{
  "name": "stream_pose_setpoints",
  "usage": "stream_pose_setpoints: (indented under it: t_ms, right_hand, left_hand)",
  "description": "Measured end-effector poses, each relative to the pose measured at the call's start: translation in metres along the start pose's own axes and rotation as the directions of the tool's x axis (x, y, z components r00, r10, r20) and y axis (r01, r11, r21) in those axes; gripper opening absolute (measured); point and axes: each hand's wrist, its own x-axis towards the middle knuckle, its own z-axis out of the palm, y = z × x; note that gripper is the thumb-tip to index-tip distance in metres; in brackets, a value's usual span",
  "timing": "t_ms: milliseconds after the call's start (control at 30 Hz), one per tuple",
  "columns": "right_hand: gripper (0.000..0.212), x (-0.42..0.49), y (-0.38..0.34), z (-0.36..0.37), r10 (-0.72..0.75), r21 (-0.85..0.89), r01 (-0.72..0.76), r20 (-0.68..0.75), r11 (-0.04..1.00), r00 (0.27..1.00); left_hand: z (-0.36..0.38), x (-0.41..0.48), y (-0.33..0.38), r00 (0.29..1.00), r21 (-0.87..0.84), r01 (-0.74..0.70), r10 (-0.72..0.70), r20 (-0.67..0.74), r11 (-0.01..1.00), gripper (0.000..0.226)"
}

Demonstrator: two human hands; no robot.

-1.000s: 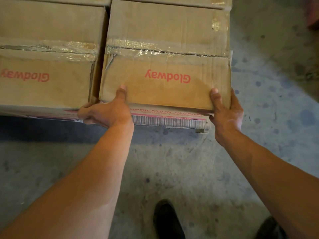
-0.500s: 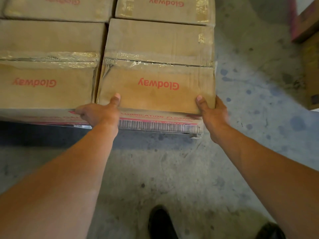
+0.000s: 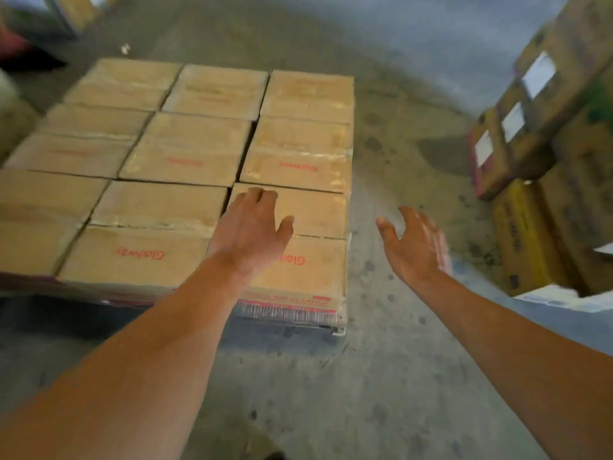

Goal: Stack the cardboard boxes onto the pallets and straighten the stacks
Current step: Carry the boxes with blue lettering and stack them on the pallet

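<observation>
Tan taped cardboard boxes point(image 3: 195, 147) on the top layer: 9 tops in view, 3 rows of 3; the left column runs off frame. Under the near-right one, 1 lower box side with red print and a barcode strip point(image 3: 288, 308) shows. Red Glodway prints point(image 3: 139, 253): 4 can be made out, 1 of them half covered by an arm; the rest are too blurred to count. Bare hands: 2, left hand point(image 3: 248, 227) and right hand point(image 3: 414, 247). Forearms: 2. Stack of brown cardboard boxes at far right point(image 3: 570, 34): several, too blurred to count. White rectangular paper labels point(image 3: 538, 74) on that stack: 3. Yellow-sided box point(image 3: 520, 234): 1.
</observation>
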Motion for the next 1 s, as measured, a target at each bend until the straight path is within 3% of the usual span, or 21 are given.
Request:
stream_pose_setpoints:
  t_ms: [100,233,433,767,1000]
  right_hand:
    - [0.055,-0.008,-0.028,-0.104,-0.084,-0.068,0.080,-0.066,0.995,0.994]
    - [0.051,-0.030,-0.062,-0.233,-0.174,-0.115,0.155,-0.172,0.981,0.970]
    - [0.060,-0.063,-0.106,-0.373,-0.147,-0.118,0.118,-0.279,0.986,0.949]
    - [0.056,-0.057,-0.121,-0.492,-0.036,-0.137,-0.035,-0.487,0.990,0.872]
    - [0.049,-0.024,-0.069,-0.545,0.121,-0.061,-0.197,-0.603,0.979,0.789]
  left_hand:
    - [-0.083,0.013,0.054,0.992,0.109,-0.120,0.125,-0.034,0.987,0.051]
    - [-0.191,0.008,0.121,0.961,0.122,-0.225,0.241,-0.138,0.967,0.047]
    - [-0.300,0.007,0.187,0.924,0.080,-0.317,0.327,-0.197,0.945,0.065]
    - [-0.401,0.084,0.256,0.843,0.072,-0.478,0.480,-0.244,0.876,0.074]
    - [-0.392,0.150,0.343,0.765,-0.021,-0.617,0.594,-0.247,0.786,0.060]
